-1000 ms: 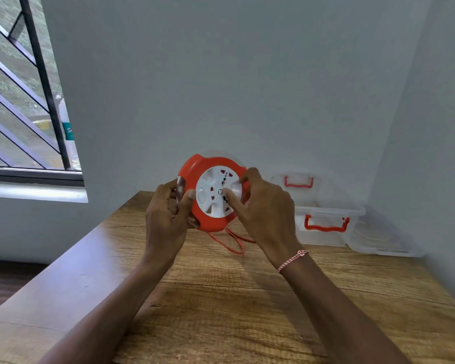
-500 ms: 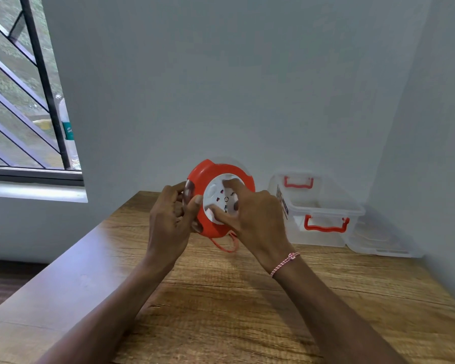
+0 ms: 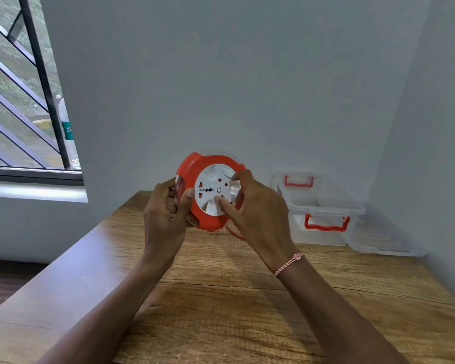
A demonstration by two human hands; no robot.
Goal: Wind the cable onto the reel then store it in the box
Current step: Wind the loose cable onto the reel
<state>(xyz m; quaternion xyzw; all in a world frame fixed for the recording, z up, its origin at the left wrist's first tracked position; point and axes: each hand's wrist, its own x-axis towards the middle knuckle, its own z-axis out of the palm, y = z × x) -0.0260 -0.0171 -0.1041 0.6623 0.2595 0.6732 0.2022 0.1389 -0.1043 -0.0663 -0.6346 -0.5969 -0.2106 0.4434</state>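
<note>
Left hand [image 3: 166, 219] grips the left edge of the cable reel [image 3: 189, 168], thumb over the orange front rim, fingers curled behind. Right hand [image 3: 258, 214] is curled onto the white socket face [image 3: 210, 176], thumb low & a fingertip up near the rim, set to turn it. Both are held up over the wooden surface [image 3: 221, 311], not resting on it. The clear storage box [image 3: 326, 209], open-topped w/ red handles, sits back right against the wall, i.e. right of & beyond the right hand, so that hand is nearer for the drop-in. Its lid [image 3: 378, 245] lies just beside it, further right. The cable reel stands on edge, flat face twd the person, axle pointing fwd. Only a short loop of orange cable [image 3: 236, 234] hangs below it, so winding looks nearly done, prob. a few turns left.
</note>
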